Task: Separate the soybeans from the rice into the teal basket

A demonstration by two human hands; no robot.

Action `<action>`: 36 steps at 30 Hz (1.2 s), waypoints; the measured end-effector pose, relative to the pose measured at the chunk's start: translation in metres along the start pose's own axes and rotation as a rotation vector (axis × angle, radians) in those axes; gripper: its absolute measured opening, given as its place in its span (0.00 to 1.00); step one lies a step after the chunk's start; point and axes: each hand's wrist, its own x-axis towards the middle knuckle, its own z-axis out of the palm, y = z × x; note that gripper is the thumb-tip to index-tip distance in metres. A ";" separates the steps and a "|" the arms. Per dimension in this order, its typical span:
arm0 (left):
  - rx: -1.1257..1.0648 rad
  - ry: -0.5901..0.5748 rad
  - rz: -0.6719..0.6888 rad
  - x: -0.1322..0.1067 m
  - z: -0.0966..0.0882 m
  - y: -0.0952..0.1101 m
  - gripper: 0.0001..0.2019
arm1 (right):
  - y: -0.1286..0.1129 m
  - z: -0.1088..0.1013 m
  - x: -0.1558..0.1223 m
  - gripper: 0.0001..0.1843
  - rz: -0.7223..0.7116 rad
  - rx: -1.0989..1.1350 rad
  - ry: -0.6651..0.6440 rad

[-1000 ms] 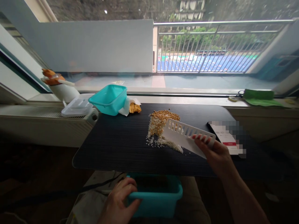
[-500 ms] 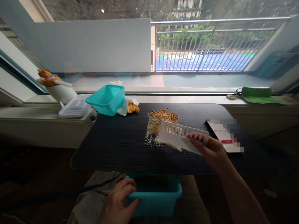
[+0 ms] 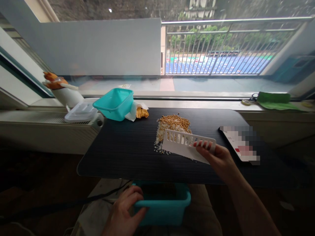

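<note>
My right hand (image 3: 216, 151) grips a white plastic strip with a row of slots (image 3: 177, 144) by its right end, fingers passing behind the slotted edge. The strip is tilted over the near side of a pile of yellow beans (image 3: 178, 120) and white rice grains (image 3: 161, 128) on the dark table, hiding part of it. Below the table's front edge, my left hand (image 3: 129, 203) is closed on the left rim of a turquoise bin (image 3: 163, 209), thumb outside. The bin's inside is dark, and I cannot make out what it holds.
On the dark table (image 3: 118, 150), a second turquoise bin (image 3: 114, 106) stands back left beside a crumpled orange-brown cloth (image 3: 142, 113). A phone (image 3: 237, 144) lies at the right. A clear lid (image 3: 81, 112) rests on the radiator, and a green cloth (image 3: 275, 100) on the sill.
My right hand has moved the white strip slightly left and toward me, now covering rice that showed along its lower edge. The left hand stays on the bin's rim.
</note>
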 end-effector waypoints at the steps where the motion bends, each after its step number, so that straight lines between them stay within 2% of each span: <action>1: -0.001 0.003 -0.001 0.000 0.000 0.000 0.04 | -0.001 -0.001 -0.002 0.07 0.004 0.007 0.011; 5: -0.007 0.001 -0.007 0.001 0.002 -0.001 0.05 | -0.002 -0.001 -0.007 0.07 0.002 0.014 0.051; 10: -0.012 -0.012 -0.022 -0.002 0.002 -0.001 0.04 | 0.004 0.006 -0.011 0.07 0.037 0.037 -0.012; 13: -0.011 -0.003 -0.020 -0.004 0.002 -0.004 0.03 | 0.005 0.016 -0.018 0.07 0.076 0.051 -0.124; 16: -0.009 0.019 -0.011 -0.005 0.001 -0.006 0.03 | 0.003 0.024 -0.028 0.10 0.149 0.045 -0.301; 18: -0.012 0.023 0.004 -0.005 0.001 -0.006 0.03 | 0.000 0.023 -0.034 0.11 0.191 0.029 -0.398; 20: -0.016 0.019 0.021 -0.005 0.000 -0.005 0.03 | -0.002 0.015 -0.037 0.10 0.197 0.015 -0.424; 22: -0.012 0.013 0.024 -0.003 0.000 -0.003 0.04 | -0.002 0.002 -0.035 0.09 0.155 0.002 -0.328; 26: -0.002 -0.024 -0.007 0.001 0.002 0.004 0.05 | 0.004 -0.019 -0.021 0.07 0.059 -0.023 0.063; 28: -0.004 -0.048 -0.014 0.002 0.003 0.006 0.05 | 0.006 -0.023 -0.011 0.08 0.048 -0.035 0.191; 30: -0.004 -0.061 -0.009 0.002 0.005 0.008 0.04 | 0.007 -0.022 -0.004 0.09 0.042 -0.048 0.232; 36: 0.009 -0.059 0.010 0.001 0.007 0.006 0.04 | 0.004 -0.017 0.001 0.12 0.039 -0.065 0.176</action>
